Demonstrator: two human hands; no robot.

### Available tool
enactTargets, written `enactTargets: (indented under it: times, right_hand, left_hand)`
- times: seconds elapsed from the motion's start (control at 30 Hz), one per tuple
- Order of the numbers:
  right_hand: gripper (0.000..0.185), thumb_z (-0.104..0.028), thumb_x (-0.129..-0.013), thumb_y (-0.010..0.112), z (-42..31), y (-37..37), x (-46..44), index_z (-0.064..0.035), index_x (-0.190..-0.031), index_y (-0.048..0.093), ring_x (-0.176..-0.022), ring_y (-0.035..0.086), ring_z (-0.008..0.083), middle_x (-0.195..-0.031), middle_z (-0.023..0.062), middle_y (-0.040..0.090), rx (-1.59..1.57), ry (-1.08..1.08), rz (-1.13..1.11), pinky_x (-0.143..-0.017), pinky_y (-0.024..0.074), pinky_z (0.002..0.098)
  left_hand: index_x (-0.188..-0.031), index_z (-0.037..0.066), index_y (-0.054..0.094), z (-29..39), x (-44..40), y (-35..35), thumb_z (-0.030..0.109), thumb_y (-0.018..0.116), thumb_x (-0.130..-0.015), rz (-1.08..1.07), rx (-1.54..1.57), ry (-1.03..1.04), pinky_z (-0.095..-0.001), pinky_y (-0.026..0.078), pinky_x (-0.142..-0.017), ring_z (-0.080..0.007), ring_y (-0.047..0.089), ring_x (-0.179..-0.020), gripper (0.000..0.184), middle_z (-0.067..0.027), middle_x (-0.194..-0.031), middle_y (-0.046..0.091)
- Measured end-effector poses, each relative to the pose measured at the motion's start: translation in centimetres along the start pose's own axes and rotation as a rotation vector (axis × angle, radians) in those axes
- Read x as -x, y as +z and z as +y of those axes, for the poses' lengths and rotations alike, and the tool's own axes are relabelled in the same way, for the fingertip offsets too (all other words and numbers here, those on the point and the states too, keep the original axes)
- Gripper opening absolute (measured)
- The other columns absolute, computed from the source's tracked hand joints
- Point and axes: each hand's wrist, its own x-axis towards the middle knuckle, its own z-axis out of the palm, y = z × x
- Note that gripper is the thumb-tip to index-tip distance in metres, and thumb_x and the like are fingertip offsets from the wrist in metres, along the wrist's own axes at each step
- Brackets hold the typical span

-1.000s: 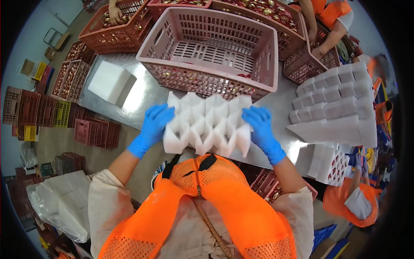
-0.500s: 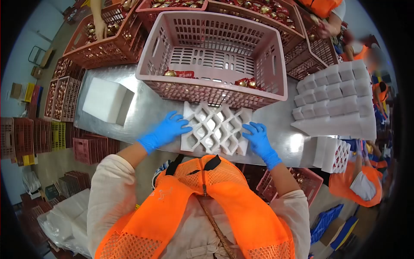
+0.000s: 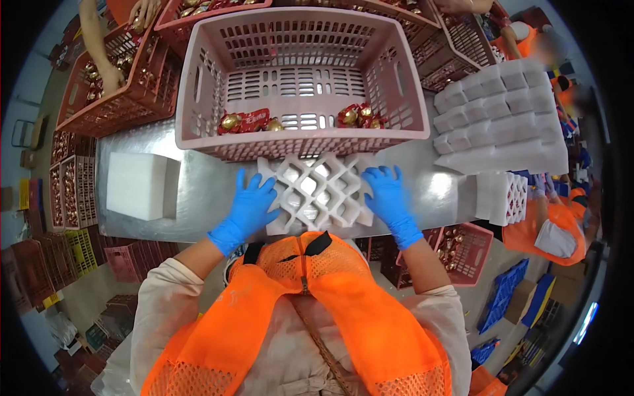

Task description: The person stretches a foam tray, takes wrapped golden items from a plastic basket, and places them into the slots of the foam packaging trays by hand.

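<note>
A white foam lattice [image 3: 316,191] with diamond-shaped cells lies on the metal table [image 3: 205,198], right in front of my body. At its left edge is my left hand [image 3: 249,206] in a blue glove, fingers spread. My right hand [image 3: 389,199], also gloved in blue, rests at the lattice's right edge with its fingers apart. Beyond the lattice stands a large pink crate [image 3: 300,142], which holds a few red and gold wrapped pieces [image 3: 246,121] at the near left and more [image 3: 360,116] at the near right.
A white foam block [image 3: 137,186] sits on the left. Stacked foam lattices [image 3: 502,122] and a smaller foam stack [image 3: 492,198] are on the right. Filled crates [image 3: 119,79] stand behind, where a co-worker's hand [image 3: 112,78] reaches in. Another co-worker [image 3: 555,228] is at far right.
The foam lattice has gone down flat onto the table with its cells spread open. My hands have loosened at its sides. The view has shifted, showing more pieces in the pink crate.
</note>
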Motion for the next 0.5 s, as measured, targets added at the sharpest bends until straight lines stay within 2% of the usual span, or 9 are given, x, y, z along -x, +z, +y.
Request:
enactTargets:
  times: [0.07, 0.13, 0.2, 0.27, 0.33, 0.4, 0.47, 0.5]
  right_hand:
    - [0.056, -0.022, -0.069, 0.068, 0.2, 1.6, -0.5, -0.0143, -0.121, 0.048, -0.114, 0.044, 0.0297, -0.121, 0.0060, 0.049, -0.081, -0.047, -0.048, -0.097, 0.0297, 0.0499]
    - [0.054, -0.019, -0.073, 0.067, -0.3, -3.1, -0.2, -0.0090, -0.123, 0.049, -0.110, 0.048, 0.0307, -0.120, 0.0095, 0.052, -0.206, -0.105, -0.286, -0.094, 0.0362, 0.0452]
    - [0.038, -0.014, -0.076, 0.064, -0.1, -10.9, 0.1, -0.0091, -0.113, 0.057, -0.095, 0.057, 0.0284, -0.108, 0.0116, 0.059, -0.551, -0.277, -0.274, -0.084, 0.0451, 0.0384]
    - [0.030, -0.015, -0.079, 0.062, 0.3, -18.3, -1.4, -0.0075, -0.108, 0.061, -0.087, 0.060, 0.0286, -0.099, 0.0126, 0.062, -0.876, -0.300, -0.179, -0.079, 0.0473, 0.0372]
    - [0.030, -0.017, -0.079, 0.064, 2.4, -21.4, -5.9, -0.0056, -0.107, 0.061, -0.087, 0.060, 0.0300, -0.100, 0.0130, 0.062, -0.819, -0.173, -0.177, -0.078, 0.0480, 0.0382]
    - [0.042, -0.019, -0.073, 0.070, 3.2, -20.0, -13.4, -0.0031, -0.110, 0.058, -0.091, 0.061, 0.0319, -0.100, 0.0150, 0.062, -0.630, -0.075, -0.154, -0.078, 0.0490, 0.0393]
    - [0.074, -0.020, -0.059, 0.080, 4.4, -15.2, -19.5, 0.0000, -0.122, 0.048, -0.103, 0.057, 0.0318, -0.118, 0.0179, 0.055, -0.267, -0.156, -0.334, -0.087, 0.0478, 0.0365]
    - [0.088, -0.024, -0.053, 0.084, 5.2, -12.2, -21.6, 0.0009, -0.126, 0.041, -0.107, 0.054, 0.0334, -0.121, 0.0197, 0.052, -0.145, -0.140, -0.571, -0.089, 0.0465, 0.0380]
  left_hand:
    - [-0.093, 0.010, 0.062, 0.2, -1.1, 1.4, 0.045, 0.065, -0.070, -0.112, -0.077, -0.063, -0.0638, 0.015, -0.100, -0.0333, 0.039, -0.116, 0.042, -0.0063, -0.123, 0.049]
    - [-0.097, 0.010, 0.062, 0.9, -1.3, -0.3, 0.042, 0.066, -0.070, -0.163, -0.074, -0.069, -0.0610, 0.018, -0.101, -0.0334, 0.039, -0.116, 0.042, -0.0074, -0.123, 0.048]
    - [-0.100, 0.010, 0.062, 1.2, -1.4, -3.3, 0.039, 0.068, -0.071, -0.218, -0.074, -0.077, -0.0581, 0.020, -0.101, -0.0335, 0.038, -0.117, 0.042, -0.0084, -0.124, 0.048]
    - [-0.105, 0.009, 0.062, 1.3, -0.7, -7.4, 0.028, 0.067, -0.075, -0.257, 0.281, -0.001, -0.0477, 0.030, -0.100, -0.0305, 0.044, -0.113, 0.036, -0.0096, -0.117, 0.053]
    - [-0.106, 0.007, 0.062, 1.5, -2.8, -13.6, 0.018, 0.065, -0.079, -0.311, 0.593, -0.080, -0.0376, 0.041, -0.091, -0.0275, 0.054, -0.101, 0.029, -0.0093, -0.106, 0.059]
    - [-0.102, 0.007, 0.062, 0.8, -5.1, -17.9, 0.014, 0.059, -0.081, -0.045, 0.625, -0.014, -0.0361, 0.044, -0.083, -0.0276, 0.058, -0.089, 0.022, -0.0111, -0.096, 0.061]
    - [-0.105, 0.005, 0.062, -0.5, -9.4, -20.6, 0.014, 0.060, -0.080, 0.004, 0.698, -0.032, -0.0378, 0.046, -0.080, -0.0280, 0.059, -0.089, 0.026, -0.0119, -0.097, 0.061]
    - [-0.112, 0.005, 0.058, -1.2, -12.4, -20.6, 0.012, 0.062, -0.080, -0.074, 0.734, -0.102, -0.0351, 0.047, -0.080, -0.0244, 0.059, -0.093, 0.033, -0.0120, -0.103, 0.060]
